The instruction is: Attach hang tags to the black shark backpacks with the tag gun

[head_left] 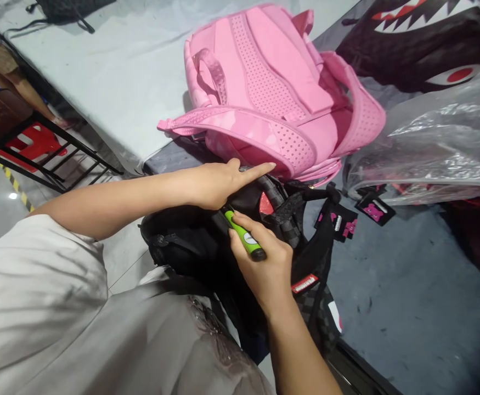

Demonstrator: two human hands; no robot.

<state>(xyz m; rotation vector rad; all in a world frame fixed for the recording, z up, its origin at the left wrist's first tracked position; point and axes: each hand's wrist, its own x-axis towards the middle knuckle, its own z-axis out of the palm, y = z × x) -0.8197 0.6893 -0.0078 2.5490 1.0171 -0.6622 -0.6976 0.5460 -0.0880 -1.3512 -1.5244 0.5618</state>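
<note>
A black backpack [194, 241] with dark checkered straps lies against my body at the table's edge. My left hand [219, 181] grips its upper part, index finger stretched out along a padded strap and the other fingers curled under, partly hidden. In my right hand [264, 258] is a small tool with a bright green handle [243, 233] and a black end. Its dark tip points into the backpack just below my left hand, so I cannot make out its kind. A red patch [266, 203] shows on the bag beside the tool.
Just beyond stands a pink backpack [260, 71] on the table. Black hang tags [338, 222] lie to the right, near clear plastic wrapping [437, 142] and a black bag with a shark-mouth print [424, 49]. At left are a black metal frame [79, 159] and a red stool [38, 142].
</note>
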